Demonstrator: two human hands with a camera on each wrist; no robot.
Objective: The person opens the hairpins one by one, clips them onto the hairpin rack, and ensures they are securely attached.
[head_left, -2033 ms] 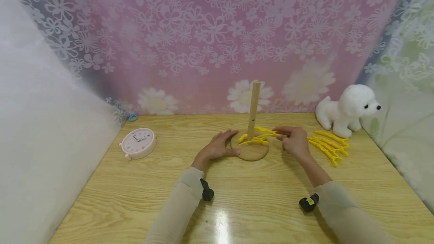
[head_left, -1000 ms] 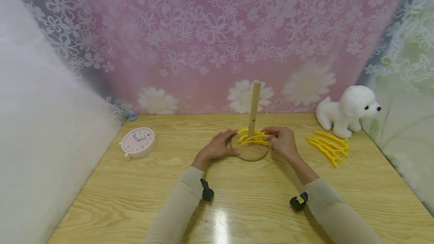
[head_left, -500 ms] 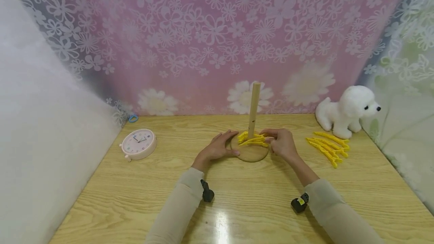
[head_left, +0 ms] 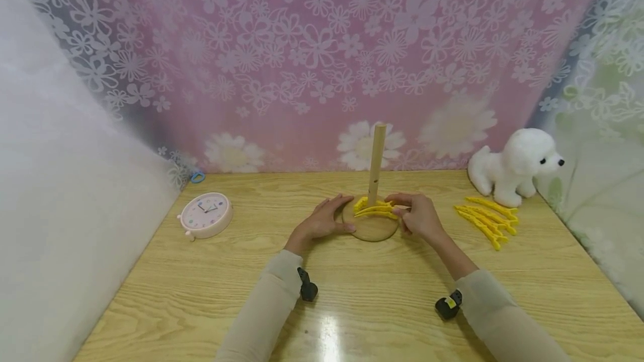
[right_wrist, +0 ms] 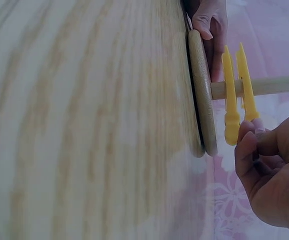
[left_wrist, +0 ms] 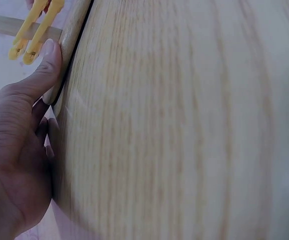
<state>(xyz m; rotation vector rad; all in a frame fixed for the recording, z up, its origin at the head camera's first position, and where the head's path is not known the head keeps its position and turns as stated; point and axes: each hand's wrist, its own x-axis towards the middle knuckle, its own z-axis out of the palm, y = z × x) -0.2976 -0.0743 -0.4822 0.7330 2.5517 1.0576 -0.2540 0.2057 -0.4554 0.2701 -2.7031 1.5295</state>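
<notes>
Two seconds ago the right hand (head_left: 418, 215) was out to the right, stretching a yellow piece towards the post; now we see it at the right rim of the round wooden base (head_left: 374, 232). It pinches the end of a yellow plastic piece (right_wrist: 246, 87), thumb and fingertips closed together. That piece lies beside the post (head_left: 377, 163), above the base, and the stacked pieces sit closer together than before. The left hand (head_left: 324, 220) has stayed put, holding the base's left edge, thumb on top and fingers spread around the rim.

Counting, we find one base and one upright post. In the right wrist view, two yellow pieces show edge-on at the post; we cannot tell the stack's full number. At least four loose yellow pieces (head_left: 485, 220) fan out on the right, unmoved. There is one plush dog (head_left: 525, 152), one pink clock (head_left: 205, 212) and one blue ring (head_left: 198, 177).
</notes>
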